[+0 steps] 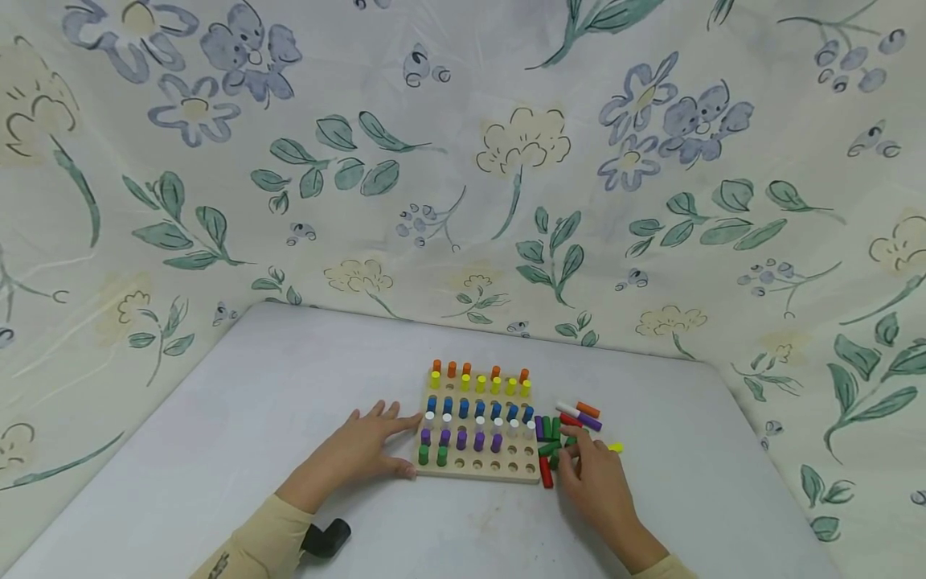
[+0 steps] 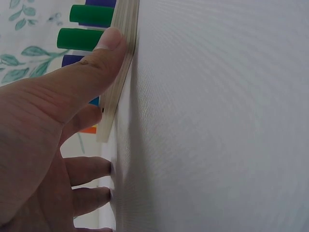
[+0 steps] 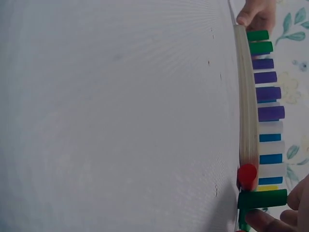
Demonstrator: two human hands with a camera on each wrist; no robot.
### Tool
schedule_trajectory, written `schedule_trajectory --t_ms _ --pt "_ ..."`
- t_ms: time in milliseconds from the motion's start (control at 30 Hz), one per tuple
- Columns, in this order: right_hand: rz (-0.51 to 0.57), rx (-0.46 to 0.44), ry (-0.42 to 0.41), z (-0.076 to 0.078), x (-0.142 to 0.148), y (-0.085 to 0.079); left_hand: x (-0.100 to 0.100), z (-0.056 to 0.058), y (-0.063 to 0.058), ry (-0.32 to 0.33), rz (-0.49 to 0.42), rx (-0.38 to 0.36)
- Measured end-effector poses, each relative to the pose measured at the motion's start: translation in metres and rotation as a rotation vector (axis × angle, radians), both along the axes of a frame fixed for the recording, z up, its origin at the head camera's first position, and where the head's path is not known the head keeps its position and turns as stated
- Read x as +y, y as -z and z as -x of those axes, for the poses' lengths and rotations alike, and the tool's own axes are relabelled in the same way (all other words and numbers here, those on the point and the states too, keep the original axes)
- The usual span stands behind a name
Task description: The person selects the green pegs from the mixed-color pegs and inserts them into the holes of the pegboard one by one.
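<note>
A wooden pegboard [image 1: 477,474] holds rows of orange, yellow, blue, white, purple and green pegs. My left hand [image 1: 365,446] rests at its left side, thumb at the near corner and index finger along the edge. In the left wrist view the thumb [image 2: 104,55] lies against the board's side, by two green pegs [image 2: 79,38]. My right hand [image 1: 600,478] is over the loose pegs at the board's right, fingertips bent down. One green peg [image 3: 263,198] stands upright at its thumb and finger in the right wrist view; I cannot tell whether they pinch it.
Loose pegs lie beside the board, among them a red peg [image 1: 546,472], a white peg [image 1: 567,410], an orange peg [image 1: 588,409] and a yellow peg [image 1: 616,448]. A black object [image 1: 329,539] is by the left sleeve. A flowered cloth [image 1: 463,241] hangs behind the white table [image 1: 304,362].
</note>
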State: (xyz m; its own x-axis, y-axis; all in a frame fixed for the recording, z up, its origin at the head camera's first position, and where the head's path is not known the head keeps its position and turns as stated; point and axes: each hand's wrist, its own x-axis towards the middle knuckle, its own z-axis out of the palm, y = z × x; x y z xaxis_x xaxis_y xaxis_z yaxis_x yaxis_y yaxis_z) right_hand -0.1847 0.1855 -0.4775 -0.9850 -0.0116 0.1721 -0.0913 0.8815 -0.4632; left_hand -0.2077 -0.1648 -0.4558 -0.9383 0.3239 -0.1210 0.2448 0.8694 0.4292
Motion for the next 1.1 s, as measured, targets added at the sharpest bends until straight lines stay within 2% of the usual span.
schedule_trajectory --t_ms 233,800,1100 --pt "0.006 0.007 -0.011 -0.0019 0.0004 -0.0005 -0.001 0.0004 0.0016 0.001 0.002 -0.001" --pt "0.009 0.092 -0.074 -0.0042 0.0029 0.0 -0.0009 0.0029 0.0032 -0.015 0.014 -0.026" --pt "-0.001 0.099 -0.079 -0.0024 0.0043 0.002 -0.0004 0.0022 0.0028 -0.013 0.017 -0.018"
